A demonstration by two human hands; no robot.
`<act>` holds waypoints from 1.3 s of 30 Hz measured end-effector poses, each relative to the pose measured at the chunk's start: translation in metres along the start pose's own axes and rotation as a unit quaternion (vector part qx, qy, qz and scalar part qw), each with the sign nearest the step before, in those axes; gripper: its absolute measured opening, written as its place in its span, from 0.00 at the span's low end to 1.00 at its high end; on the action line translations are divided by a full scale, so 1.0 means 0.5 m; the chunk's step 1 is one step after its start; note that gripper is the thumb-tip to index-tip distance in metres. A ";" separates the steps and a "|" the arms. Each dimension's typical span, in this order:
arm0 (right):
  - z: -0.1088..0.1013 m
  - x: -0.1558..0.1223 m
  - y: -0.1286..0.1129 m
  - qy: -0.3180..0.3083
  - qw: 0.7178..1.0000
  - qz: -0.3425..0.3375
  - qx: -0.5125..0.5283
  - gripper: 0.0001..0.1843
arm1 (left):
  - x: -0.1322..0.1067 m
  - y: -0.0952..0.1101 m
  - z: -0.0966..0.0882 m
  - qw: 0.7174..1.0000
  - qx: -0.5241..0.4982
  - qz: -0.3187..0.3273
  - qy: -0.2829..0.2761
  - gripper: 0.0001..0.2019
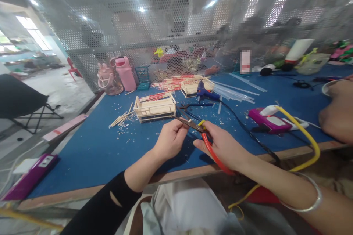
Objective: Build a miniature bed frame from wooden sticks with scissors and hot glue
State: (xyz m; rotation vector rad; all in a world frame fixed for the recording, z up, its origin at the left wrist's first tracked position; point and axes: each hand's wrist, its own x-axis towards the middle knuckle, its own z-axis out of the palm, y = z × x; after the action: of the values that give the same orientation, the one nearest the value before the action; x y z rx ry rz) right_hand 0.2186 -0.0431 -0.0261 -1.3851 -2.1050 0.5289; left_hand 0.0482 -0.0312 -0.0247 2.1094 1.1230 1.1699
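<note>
Working over blue-topped workbench (91, 158); note bed-shaped wooden stick model (156, 108) just beyond. Gripping red-handled scissors (207, 142) in right hand (224, 145); expect stiffness, some weight; grasp by handles. Apparently pinching pale stub (189, 120) in left hand (171, 136), beside blades; probably light, stiff, brittle; grip near end.

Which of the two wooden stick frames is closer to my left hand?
The left frame, just beyond your left hand; the right frame sits farther back, beside the blue glue gun.
</note>
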 end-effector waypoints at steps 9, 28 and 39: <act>0.005 0.003 0.016 -0.052 0.997 0.014 0.047 0.09 | -0.005 -0.005 0.002 0.998 0.050 0.006 0.022 0.15; -0.114 0.035 0.107 -0.200 0.910 0.202 -0.301 0.25 | -0.001 -0.027 0.008 0.985 0.121 -0.067 -0.102 0.09; -0.088 0.156 -0.017 -0.078 0.925 -0.255 -0.270 0.13 | 0.047 -0.049 -0.083 0.960 0.267 0.088 0.016 0.07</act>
State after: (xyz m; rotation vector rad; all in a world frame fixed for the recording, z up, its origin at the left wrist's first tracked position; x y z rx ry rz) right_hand 0.2168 0.0262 0.0307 -0.9944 -2.7454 -0.1783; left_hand 0.0093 0.0025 -0.0100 2.6488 1.4121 1.0632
